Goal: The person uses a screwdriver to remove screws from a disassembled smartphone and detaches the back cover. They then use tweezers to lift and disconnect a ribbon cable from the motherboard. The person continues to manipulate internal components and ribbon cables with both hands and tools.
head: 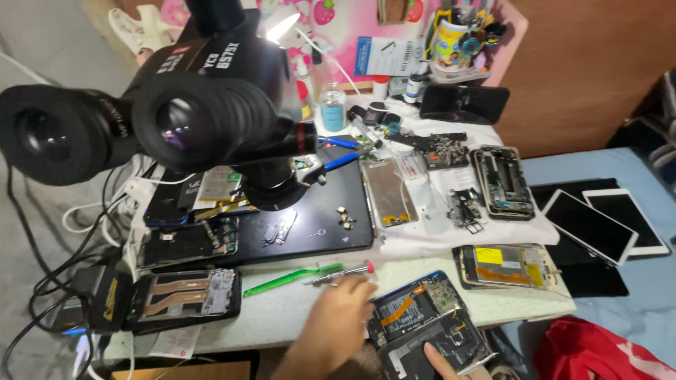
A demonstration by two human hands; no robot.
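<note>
My left hand (336, 325) reaches in from the bottom edge, and its blurred fingertips meet a thin screwdriver with a red end (343, 274) that lies on the pale tabletop (282, 317). Whether the fingers grip it is unclear. A green plastic pry tool (285, 279) lies just left of the screwdriver. Of my right hand (442, 364) only the thumb and a little of the palm show at the bottom. It presses on the lower end of an opened phone (421, 309) with an orange flex cable, holding it at the table's front edge.
A black stereo microscope (204, 105) looms at the upper left over a black mat (317, 218) with small parts. Several opened phones, boards and bottles lie around on a white cloth (436, 239). Two tablets (595, 226) and a red bag (605, 352) are on the right, cables on the left.
</note>
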